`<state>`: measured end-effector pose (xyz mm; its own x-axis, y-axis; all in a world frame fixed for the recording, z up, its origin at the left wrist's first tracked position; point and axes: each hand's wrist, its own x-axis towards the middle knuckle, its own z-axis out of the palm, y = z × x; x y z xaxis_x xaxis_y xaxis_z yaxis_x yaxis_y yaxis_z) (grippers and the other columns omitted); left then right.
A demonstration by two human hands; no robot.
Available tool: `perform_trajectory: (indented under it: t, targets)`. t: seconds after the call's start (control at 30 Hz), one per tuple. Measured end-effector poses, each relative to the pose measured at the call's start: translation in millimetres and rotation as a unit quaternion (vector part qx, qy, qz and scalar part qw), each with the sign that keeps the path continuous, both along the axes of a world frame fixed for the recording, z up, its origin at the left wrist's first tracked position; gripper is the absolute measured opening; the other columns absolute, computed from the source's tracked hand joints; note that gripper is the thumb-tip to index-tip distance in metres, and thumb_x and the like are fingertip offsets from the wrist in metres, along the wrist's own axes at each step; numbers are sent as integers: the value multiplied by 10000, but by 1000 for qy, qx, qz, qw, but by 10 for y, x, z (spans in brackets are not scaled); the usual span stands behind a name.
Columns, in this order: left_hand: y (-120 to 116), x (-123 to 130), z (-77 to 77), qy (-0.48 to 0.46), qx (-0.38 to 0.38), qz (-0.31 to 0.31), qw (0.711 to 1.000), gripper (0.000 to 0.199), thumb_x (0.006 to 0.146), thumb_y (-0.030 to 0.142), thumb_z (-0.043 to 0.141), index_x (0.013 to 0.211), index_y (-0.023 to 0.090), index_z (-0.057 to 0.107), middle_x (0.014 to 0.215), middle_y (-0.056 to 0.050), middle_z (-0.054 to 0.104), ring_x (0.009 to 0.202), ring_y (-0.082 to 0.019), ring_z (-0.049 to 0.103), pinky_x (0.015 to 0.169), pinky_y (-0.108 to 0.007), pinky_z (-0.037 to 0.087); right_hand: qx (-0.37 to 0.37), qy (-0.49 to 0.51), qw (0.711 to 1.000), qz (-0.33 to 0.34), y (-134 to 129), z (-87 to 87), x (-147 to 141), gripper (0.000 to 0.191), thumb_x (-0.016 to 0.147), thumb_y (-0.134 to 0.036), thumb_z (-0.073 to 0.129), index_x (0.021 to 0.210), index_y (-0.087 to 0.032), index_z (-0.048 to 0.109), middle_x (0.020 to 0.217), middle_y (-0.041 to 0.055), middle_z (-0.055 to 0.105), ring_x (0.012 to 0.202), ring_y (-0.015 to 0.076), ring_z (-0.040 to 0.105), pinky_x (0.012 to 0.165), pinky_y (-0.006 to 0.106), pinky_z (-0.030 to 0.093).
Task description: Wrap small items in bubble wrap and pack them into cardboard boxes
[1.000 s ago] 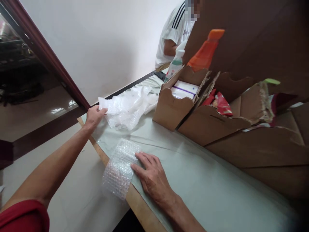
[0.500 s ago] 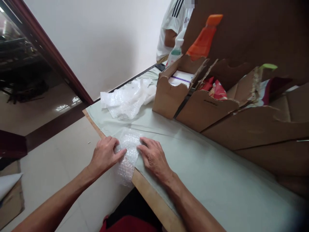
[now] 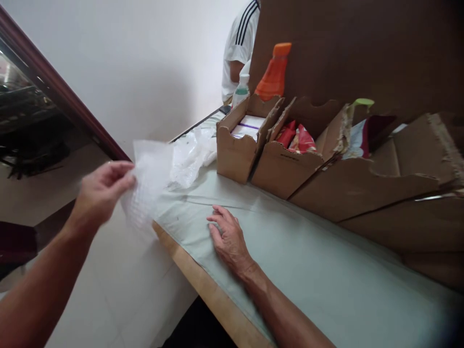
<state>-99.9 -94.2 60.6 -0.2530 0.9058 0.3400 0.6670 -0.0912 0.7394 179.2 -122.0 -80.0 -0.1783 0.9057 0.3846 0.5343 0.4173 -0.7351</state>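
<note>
Between the thumb and fingers of my left hand [image 3: 105,191] is the edge of a clear sheet of bubble wrap [image 3: 147,186], blurred by motion. It hangs in the air past the table's left corner. My right hand [image 3: 228,237] rests on the pale green table cover [image 3: 290,256] with its fingers apart and nothing in them. Behind the held sheet, a crumpled heap of bubble wrap [image 3: 192,157] lies on the table near the wall.
Cardboard bins [image 3: 282,166] line the table's back, holding white boxes [image 3: 250,124] and red packets [image 3: 297,137]. An orange bottle [image 3: 273,72] and a clear bottle [image 3: 241,89] stand behind. A person in a white shirt [image 3: 241,43] is beyond. The wooden table edge [image 3: 213,285] runs along the front.
My left hand has lifted the bubble wrap off the table and carried it left and up. My right hand has let go of it and stays over the table cover. The view has shifted slightly.
</note>
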Motion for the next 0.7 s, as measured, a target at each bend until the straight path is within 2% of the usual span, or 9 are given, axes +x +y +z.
perform_trajectory:
  t: [0.07,0.13,0.23,0.3,0.4,0.47,0.53,0.6,0.7]
  targets:
    - [506,-35,240,62,-7,-21,998,456,935,421,620,1267,110,655,1088,-46,735,882,-156,661,853,-355,563,-9,5,1000,2,4,5,9,242,898,-128,548,1028,-220,729,1366,123,673,1215,265,656,980,436,509]
    - [1026,10,314,90,-34,-39,995,439,952,367,608,1275,73,652,1031,-33,731,852,-132,648,887,-358,552,-13,10,1000,8,5,12,16,236,894,-122,551,1013,-224,727,1344,113,688,1209,261,659,979,432,506]
    - [1598,148,105,137,-79,-54,986,500,962,345,607,1346,26,599,1155,-78,717,979,-166,666,984,-395,518,-13,19,1000,17,4,20,23,213,899,-116,560,977,-221,728,1288,104,717,1166,252,672,967,421,502]
    - [1755,221,-159,164,-80,-39,983,590,959,360,618,1427,13,524,1348,-152,644,1175,-239,634,1100,-453,447,-13,23,999,18,0,25,22,204,901,-110,567,964,-215,730,1263,105,728,1137,251,677,947,416,500]
    - [1697,254,-516,211,-86,-51,972,541,945,366,633,1411,99,559,1471,-162,581,1361,-302,547,1200,-486,363,-21,26,999,20,-11,43,13,211,894,-91,575,963,-212,733,1250,100,733,1126,248,673,940,411,492]
    - [1535,246,-634,239,-93,-77,963,471,934,367,640,1342,133,610,1462,-150,601,1400,-322,523,1211,-501,367,-31,25,999,23,-24,63,6,212,887,-81,585,961,-210,737,1253,96,731,1144,245,664,963,411,481]
    - [1313,260,-645,250,-69,-80,962,509,944,394,614,1358,99,582,1513,-184,550,1465,-360,450,1233,-558,328,-45,13,999,26,-36,85,-4,206,886,-78,599,974,-199,741,1275,101,722,1168,244,652,994,416,468]
    - [1036,337,-605,245,3,-72,967,595,963,430,577,1429,68,504,1602,-216,430,1536,-390,332,1260,-613,252,-58,-16,998,30,-43,108,-22,196,896,-88,606,994,-188,742,1301,106,711,1197,244,640,1015,425,459]
    - [557,605,-595,225,135,-148,954,588,964,482,571,1446,151,507,1619,-183,406,1505,-392,395,1228,-606,350,-67,-65,995,28,-32,160,-60,175,909,-120,620,1000,-204,745,1322,76,709,1211,229,638,1029,415,457]
